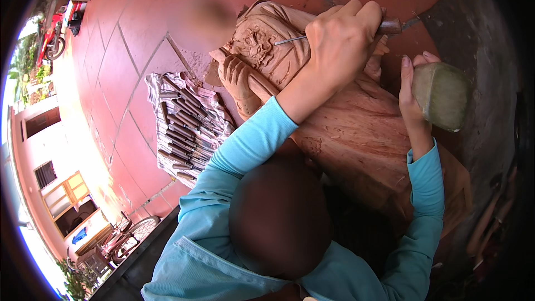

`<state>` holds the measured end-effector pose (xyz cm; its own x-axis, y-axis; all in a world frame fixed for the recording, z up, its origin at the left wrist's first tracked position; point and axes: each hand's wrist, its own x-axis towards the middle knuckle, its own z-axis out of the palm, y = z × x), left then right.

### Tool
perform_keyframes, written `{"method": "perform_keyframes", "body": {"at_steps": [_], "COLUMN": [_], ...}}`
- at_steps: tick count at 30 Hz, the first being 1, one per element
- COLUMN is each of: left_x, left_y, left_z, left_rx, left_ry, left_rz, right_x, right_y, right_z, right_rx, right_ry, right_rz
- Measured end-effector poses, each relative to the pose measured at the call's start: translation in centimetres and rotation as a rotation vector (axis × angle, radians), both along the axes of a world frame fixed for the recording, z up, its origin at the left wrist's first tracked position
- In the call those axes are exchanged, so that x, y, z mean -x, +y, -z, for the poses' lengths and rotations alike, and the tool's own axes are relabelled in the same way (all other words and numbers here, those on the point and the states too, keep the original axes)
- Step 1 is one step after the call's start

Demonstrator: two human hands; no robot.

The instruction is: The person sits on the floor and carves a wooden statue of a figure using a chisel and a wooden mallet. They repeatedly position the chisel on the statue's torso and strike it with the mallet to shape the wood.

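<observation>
My left hand (344, 39) is closed round a carving chisel (391, 26), whose wooden handle end sticks out to the right of the fist. Its thin metal blade points left, the tip at the carved ornament on the chest of a reddish wooden statue (356, 117). The robed statue lies on its back in front of me, with a carved hand (237, 75) on its left side. To the right of the statue, my right hand (413, 92) grips a green-grey, block-shaped mallet (446, 95), held apart from the chisel. No mallet handle shows.
Left of the statue, a striped cloth (153, 92) on the red tiled floor (134, 39) bears several wooden-handled chisels (181, 134). A bicycle (134, 239) stands at the lower left and a red motorbike (54, 42) at the upper left. The statue's head area is blurred.
</observation>
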<state>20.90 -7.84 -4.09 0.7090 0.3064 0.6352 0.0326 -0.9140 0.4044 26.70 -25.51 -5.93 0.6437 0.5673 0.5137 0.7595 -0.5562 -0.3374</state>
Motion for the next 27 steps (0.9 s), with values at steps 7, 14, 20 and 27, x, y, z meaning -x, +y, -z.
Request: {"method": "perform_keyframes", "body": {"at_steps": [7,14,20,27], "left_x": [-0.9,0.1,1.2,3.0], "left_y": [0.1,-0.7,-0.9,-0.5], "left_z": [0.8,0.3,-0.2,0.4], "left_rx": [0.011,0.006,0.018,0.028], "left_ry": [0.019,0.046,0.032,0.059], "left_rz": [-0.049,0.059,0.094,0.205], "right_x": [-0.1,-0.2,-0.7,-0.5], "right_y": [0.4,0.6,-0.2,-0.5], "right_z": [1.0,0.5,1.2,1.9], "right_rx": [-0.168,-0.092,-0.094,-0.154], "right_ry": [0.065,-0.046,0.011,0.032], "right_rz": [-0.050,-0.075,-0.119,-0.114]}}
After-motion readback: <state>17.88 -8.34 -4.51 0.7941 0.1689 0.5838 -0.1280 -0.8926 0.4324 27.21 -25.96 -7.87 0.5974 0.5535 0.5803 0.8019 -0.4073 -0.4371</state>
